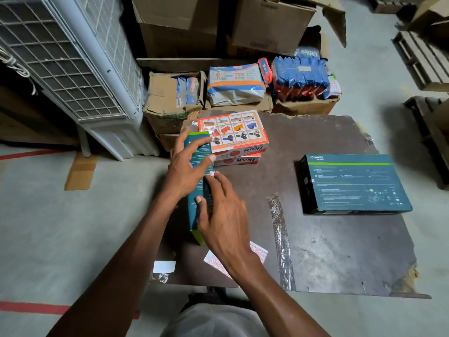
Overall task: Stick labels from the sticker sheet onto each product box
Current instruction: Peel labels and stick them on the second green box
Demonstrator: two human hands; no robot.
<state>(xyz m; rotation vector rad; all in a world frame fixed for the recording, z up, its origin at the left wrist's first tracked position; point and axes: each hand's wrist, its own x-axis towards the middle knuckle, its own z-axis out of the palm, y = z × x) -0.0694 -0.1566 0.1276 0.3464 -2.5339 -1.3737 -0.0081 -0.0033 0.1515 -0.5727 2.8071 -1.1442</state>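
The step in hand looks like the pressing-down of a label onto a product box. Left of the frame's centre, a narrow dark teal box (200,183) with green ends stands on its long edge on the dark worktop (328,251). The left hand (187,171) steadies it from the left side, fingers spread and fairly straight across its upper part, thumb reaching over the face. The right hand (223,215) lies over the lower part of the box, fingers only gently bent, and its fingertips meet a small red-and-white label (211,173) on the box face. Neither hand is wrapped tightly round anything; both press more than they grip.

The sticker sheet (257,252), pink-gridded, lies flat on the worktop at lower centre, partly hidden beneath the right wrist. Just behind the teal box, two orange-and-white boxes (234,137) are stacked, and a wide flat teal box (354,183) lies well apart at the right of the frame; whether these carry labels already cannot be told.

Next, I judge, the label wants a firm rub so its edges hold. Then the box can be set aside, a fresh label peeled from the sheet, and another box brought near.
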